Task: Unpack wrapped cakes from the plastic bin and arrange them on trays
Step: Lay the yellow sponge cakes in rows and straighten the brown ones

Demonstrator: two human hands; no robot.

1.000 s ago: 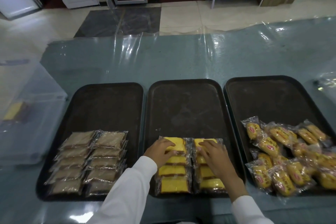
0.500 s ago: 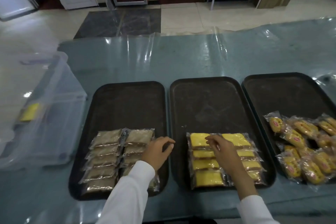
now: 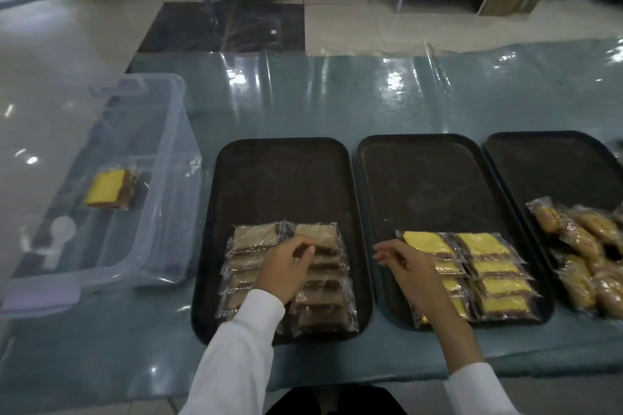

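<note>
Tiled floor up top, with doors and a white shelf frame along the far wall. Closer in, a table (image 3: 337, 104) covered in shiny clear plastic fills most of the head view, which is the only one.

Three dark trays sit side by side along the near edge. The left tray (image 3: 283, 158) has brown cakes (image 3: 256, 234) in clear wrappers, lined up in two columns at its near end. The middle tray (image 3: 431, 162) has yellow cakes (image 3: 482, 242), also in two columns at the near end. The right tray (image 3: 553, 158) is cut off by the frame edge and holds a loose pile of orange-yellow snack packs (image 3: 580, 239).

A clear bin (image 3: 158, 131) sits on the table left of the trays, with one wrapped yellow cake (image 3: 108, 193) still lying on its floor.

The left hand (image 3: 286, 266) is over the brown cakes with fingers curled. Looks like the fingertips touch a wrapper, but I can't tell if it's actually pinching anything. The right hand (image 3: 411, 266) hangs over the left side of the middle tray, fingers loosely curled, holding nothing. White sleeves on both arms.
</note>
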